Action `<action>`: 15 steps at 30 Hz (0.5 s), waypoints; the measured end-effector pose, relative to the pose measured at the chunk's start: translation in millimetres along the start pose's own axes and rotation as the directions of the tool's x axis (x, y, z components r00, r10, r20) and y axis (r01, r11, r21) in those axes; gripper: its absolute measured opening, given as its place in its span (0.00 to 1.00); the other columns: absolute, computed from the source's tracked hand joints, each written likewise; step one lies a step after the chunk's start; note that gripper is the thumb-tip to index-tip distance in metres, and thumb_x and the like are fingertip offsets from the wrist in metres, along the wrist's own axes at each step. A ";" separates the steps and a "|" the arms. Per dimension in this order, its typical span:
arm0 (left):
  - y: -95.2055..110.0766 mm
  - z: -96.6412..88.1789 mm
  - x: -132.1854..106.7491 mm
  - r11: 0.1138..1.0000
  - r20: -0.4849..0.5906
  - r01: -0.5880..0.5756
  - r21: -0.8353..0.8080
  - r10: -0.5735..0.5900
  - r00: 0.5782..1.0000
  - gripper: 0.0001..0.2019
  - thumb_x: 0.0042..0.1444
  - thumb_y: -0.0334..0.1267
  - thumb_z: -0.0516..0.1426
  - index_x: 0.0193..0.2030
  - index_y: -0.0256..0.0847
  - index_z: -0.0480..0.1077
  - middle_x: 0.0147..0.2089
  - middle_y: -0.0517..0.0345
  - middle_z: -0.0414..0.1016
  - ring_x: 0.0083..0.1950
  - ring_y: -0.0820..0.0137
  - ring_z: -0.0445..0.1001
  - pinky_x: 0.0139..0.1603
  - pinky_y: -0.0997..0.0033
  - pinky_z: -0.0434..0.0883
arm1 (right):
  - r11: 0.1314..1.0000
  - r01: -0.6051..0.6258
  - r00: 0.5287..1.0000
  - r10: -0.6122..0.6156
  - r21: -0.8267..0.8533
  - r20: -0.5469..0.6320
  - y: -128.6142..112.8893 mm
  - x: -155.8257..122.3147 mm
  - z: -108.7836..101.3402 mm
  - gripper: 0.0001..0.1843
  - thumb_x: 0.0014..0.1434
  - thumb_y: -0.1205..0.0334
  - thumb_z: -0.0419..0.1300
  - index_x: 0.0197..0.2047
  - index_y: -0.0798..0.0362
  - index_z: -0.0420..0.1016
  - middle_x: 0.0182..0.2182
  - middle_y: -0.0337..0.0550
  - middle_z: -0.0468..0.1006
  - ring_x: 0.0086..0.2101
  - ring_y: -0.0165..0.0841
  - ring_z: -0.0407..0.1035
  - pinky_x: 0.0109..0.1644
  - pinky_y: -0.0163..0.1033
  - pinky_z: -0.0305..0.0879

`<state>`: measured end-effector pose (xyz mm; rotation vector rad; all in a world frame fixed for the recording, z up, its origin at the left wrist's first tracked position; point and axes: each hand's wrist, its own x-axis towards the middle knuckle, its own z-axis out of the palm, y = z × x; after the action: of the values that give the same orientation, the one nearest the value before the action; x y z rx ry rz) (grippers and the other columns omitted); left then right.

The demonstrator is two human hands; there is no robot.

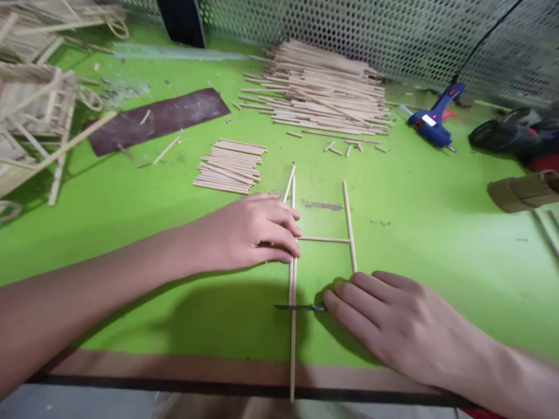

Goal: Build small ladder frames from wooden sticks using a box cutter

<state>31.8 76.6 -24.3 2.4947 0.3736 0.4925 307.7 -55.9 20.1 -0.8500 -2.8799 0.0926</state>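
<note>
Sticks (293, 343) lie close together on the green table (414, 227), pinned beneath the fingers of the left hand (275, 230), the lowest end reaching over the near edge. The right hand (384, 317) is closed around a knife (283, 306), its handle mostly hidden, with the blade crossing the sticks. A thin crossbar (325, 239) runs from beside the left fingers to an upright stick (348, 215), whose lower end meets the right hand. Pressing hard could make the round wood roll, and the blade might then skid toward the left fingertips, which sit near it. The overhanging end could tip if bumped, and a nudge from the right knuckles might twist the crossbar's joint. As for containers, only a brown tube (509, 195) at the right looks like one; its inside is not visible. The short sticks (231, 166) lie loose on the table.
</note>
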 end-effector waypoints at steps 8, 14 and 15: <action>4.5 -2.9 1.0 1.000 0.030 0.023 0.010 -0.023 0.999 0.05 0.69 0.37 0.67 0.46 0.49 0.86 0.54 0.56 0.87 0.63 0.59 0.82 0.73 0.49 0.69 | 1.000 -0.004 1.000 0.004 0.009 -0.018 -1.0 -0.6 0.6 0.20 0.77 0.74 0.45 0.45 0.56 0.79 0.36 0.42 0.82 0.31 0.36 0.67 0.34 0.45 0.58; 4.8 -3.7 -1.6 0.999 0.037 0.048 -0.001 -0.047 0.998 0.05 0.70 0.37 0.66 0.47 0.51 0.86 0.55 0.57 0.87 0.65 0.60 0.81 0.78 0.47 0.66 | 1.000 -0.003 1.000 0.003 0.023 -0.012 -0.6 -0.4 -1.0 0.17 0.76 0.74 0.49 0.46 0.57 0.79 0.36 0.40 0.82 0.31 0.35 0.67 0.33 0.45 0.58; 4.6 -3.5 -2.1 0.999 0.034 0.043 0.000 -0.043 0.999 0.05 0.70 0.37 0.66 0.47 0.51 0.86 0.55 0.58 0.87 0.65 0.61 0.81 0.78 0.48 0.66 | 1.000 -0.002 1.000 0.002 0.024 -0.009 -0.5 -0.7 -0.8 0.16 0.76 0.74 0.49 0.46 0.56 0.79 0.35 0.41 0.82 0.31 0.35 0.67 0.32 0.45 0.58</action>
<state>29.2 73.9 -19.5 2.4860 0.4128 0.4327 308.1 -56.6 20.9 -0.8465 -2.8636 0.1226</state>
